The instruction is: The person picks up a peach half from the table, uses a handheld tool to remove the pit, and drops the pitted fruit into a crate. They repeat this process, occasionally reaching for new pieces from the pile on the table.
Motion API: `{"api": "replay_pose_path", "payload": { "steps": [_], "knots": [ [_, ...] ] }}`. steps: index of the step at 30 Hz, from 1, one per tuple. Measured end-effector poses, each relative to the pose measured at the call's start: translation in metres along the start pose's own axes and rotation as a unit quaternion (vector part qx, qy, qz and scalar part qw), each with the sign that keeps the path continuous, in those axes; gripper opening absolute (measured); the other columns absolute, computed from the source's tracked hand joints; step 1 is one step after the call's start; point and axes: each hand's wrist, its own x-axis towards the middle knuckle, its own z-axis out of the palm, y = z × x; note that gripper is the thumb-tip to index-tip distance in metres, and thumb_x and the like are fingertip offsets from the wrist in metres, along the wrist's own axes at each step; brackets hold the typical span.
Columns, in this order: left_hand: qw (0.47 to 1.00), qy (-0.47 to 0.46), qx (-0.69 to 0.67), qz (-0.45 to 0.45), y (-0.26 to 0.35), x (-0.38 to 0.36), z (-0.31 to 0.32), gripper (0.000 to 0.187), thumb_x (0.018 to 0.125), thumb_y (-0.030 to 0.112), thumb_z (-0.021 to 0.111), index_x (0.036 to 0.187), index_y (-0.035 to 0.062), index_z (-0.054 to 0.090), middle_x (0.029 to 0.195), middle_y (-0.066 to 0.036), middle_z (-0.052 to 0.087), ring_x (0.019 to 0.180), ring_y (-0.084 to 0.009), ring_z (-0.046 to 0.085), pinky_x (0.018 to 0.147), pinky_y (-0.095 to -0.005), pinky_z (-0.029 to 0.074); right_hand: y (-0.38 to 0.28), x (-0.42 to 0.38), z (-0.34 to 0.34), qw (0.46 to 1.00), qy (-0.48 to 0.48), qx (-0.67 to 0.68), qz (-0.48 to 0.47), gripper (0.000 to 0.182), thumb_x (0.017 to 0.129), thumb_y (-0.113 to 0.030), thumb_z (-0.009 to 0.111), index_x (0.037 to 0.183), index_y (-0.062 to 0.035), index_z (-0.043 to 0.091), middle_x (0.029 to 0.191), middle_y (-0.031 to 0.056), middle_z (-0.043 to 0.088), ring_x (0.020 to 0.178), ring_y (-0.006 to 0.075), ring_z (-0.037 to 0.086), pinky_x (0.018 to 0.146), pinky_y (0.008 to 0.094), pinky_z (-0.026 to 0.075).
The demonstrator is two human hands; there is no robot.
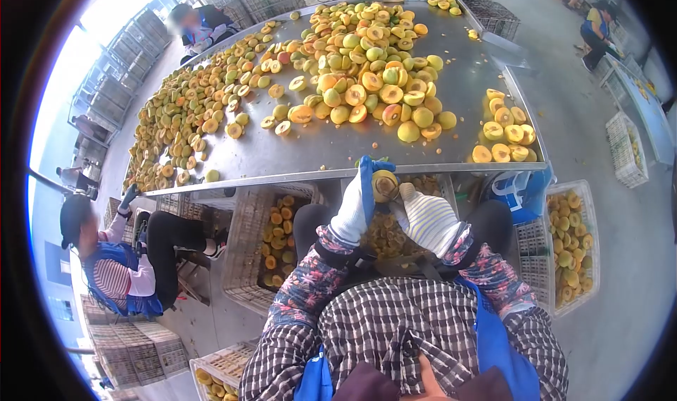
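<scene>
Just off the near edge of the metal table, my left hand (357, 198), in a white glove with blue-coated fingers, grips a yellow peach half (386, 185) with its cut side toward me. My right hand (429, 218), in a white striped glove, is closed close against the right side of that peach half. Whatever its fingers hold is hidden. Beyond my hands lies a big heap of halved peaches (374, 77) on the metal table (282, 154). A smaller group of peach halves (509, 130) lies at the table's right corner.
Crates of peach halves stand left (243, 225) and right (592, 260) of my knees; another (226, 362) is behind on the left. A blue container (518, 193) sits beneath the right corner. A co-worker (120, 260) sits at left, another (204, 27) at the far left edge.
</scene>
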Motion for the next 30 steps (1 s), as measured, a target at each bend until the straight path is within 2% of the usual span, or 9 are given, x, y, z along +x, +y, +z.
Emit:
{"api": "replay_pose_path", "payload": {
  "steps": [5,10,18,20,21,22,26,29,30],
  "knots": [
    [0.997,0.002,0.057,-0.042,0.003,-0.009,-0.002,0.067,0.097,0.065,0.032,0.112,0.0069,0.061,0.094,-0.005,0.065,0.076,-0.0124,0.064,0.054,-0.0228,0.052,0.001,-0.010,0.008,0.999,-0.044,-0.019,0.022,0.025,0.095,-0.025,0.054,0.102,-0.0005,0.054,0.078,0.0209,0.065,0.068,0.0389,0.064,0.059,0.0488,0.051],
    [0.989,-0.008,0.110,-0.093,0.010,-0.013,0.005,0.061,0.100,0.058,0.034,0.106,0.0041,0.062,0.089,-0.003,0.061,0.074,-0.0093,0.055,0.066,-0.0247,0.049,0.000,-0.018,0.010,0.994,-0.088,-0.032,0.056,0.024,0.095,-0.022,0.050,0.103,-0.0001,0.054,0.080,0.0222,0.065,0.069,0.0397,0.064,0.060,0.0500,0.051],
    [0.999,-0.018,0.038,-0.029,-0.015,0.005,-0.007,0.057,0.100,0.056,0.040,0.103,0.0045,0.064,0.096,-0.004,0.062,0.082,-0.0109,0.059,0.076,-0.0234,0.049,0.023,-0.024,0.045,0.961,-0.104,0.230,0.111,0.035,0.100,-0.030,0.048,0.108,0.0043,0.053,0.079,0.0262,0.062,0.076,0.0400,0.062,0.068,0.0458,0.048],
    [0.868,0.065,0.318,0.374,-0.020,0.002,0.004,0.056,0.101,0.053,0.040,0.104,0.0023,0.063,0.095,-0.004,0.063,0.082,-0.0107,0.059,0.080,-0.0248,0.049,0.013,-0.018,0.033,0.945,0.016,0.321,0.060,0.033,0.100,-0.026,0.050,0.107,0.0066,0.052,0.079,0.0262,0.062,0.076,0.0403,0.062,0.067,0.0440,0.048],
    [0.948,0.060,0.160,0.269,-0.026,-0.001,0.007,0.043,0.106,0.035,0.037,0.108,0.0005,0.062,0.094,-0.004,0.063,0.084,-0.0123,0.059,0.077,-0.0244,0.048,0.003,-0.016,0.023,0.947,0.036,0.318,0.013,0.037,0.098,-0.026,0.052,0.108,0.0094,0.050,0.077,0.0271,0.063,0.073,0.0430,0.062,0.064,0.0462,0.048],
    [0.948,0.056,0.161,0.270,-0.029,0.000,0.005,0.043,0.106,0.035,0.037,0.108,0.0005,0.062,0.094,-0.004,0.063,0.084,-0.0123,0.059,0.077,-0.0244,0.048,0.005,-0.016,0.023,0.947,0.040,0.317,0.014,0.037,0.098,-0.026,0.052,0.108,0.0094,0.050,0.077,0.0271,0.063,0.073,0.0430,0.062,0.064,0.0462,0.048],
    [0.991,0.016,0.037,0.126,-0.036,-0.001,-0.002,0.068,0.101,0.058,0.031,0.097,0.0002,0.065,0.085,-0.007,0.066,0.077,-0.0147,0.062,0.075,-0.0271,0.051,0.013,-0.022,0.022,0.980,-0.119,0.147,0.063,0.045,0.096,-0.029,0.055,0.112,0.0123,0.048,0.079,0.0315,0.063,0.076,0.0458,0.064,0.064,0.0489,0.048],
    [0.996,-0.068,0.030,0.054,-0.027,0.011,-0.014,0.077,0.099,0.064,0.024,0.095,-0.0009,0.066,0.084,-0.009,0.067,0.075,-0.0171,0.063,0.075,-0.0286,0.052,0.016,-0.016,0.019,0.968,-0.133,0.197,0.080,0.045,0.097,-0.030,0.054,0.111,0.0126,0.048,0.078,0.0288,0.063,0.071,0.0458,0.063,0.063,0.0486,0.049],
    [0.996,-0.069,0.031,0.054,-0.026,0.013,-0.013,0.077,0.099,0.064,0.024,0.095,-0.0009,0.066,0.084,-0.009,0.067,0.075,-0.0171,0.063,0.075,-0.0286,0.052,0.012,-0.016,0.015,0.909,-0.160,0.352,0.154,0.040,0.098,-0.032,0.053,0.111,0.0052,0.049,0.072,0.0194,0.060,0.062,0.0352,0.059,0.056,0.0421,0.046]
  ]
}}
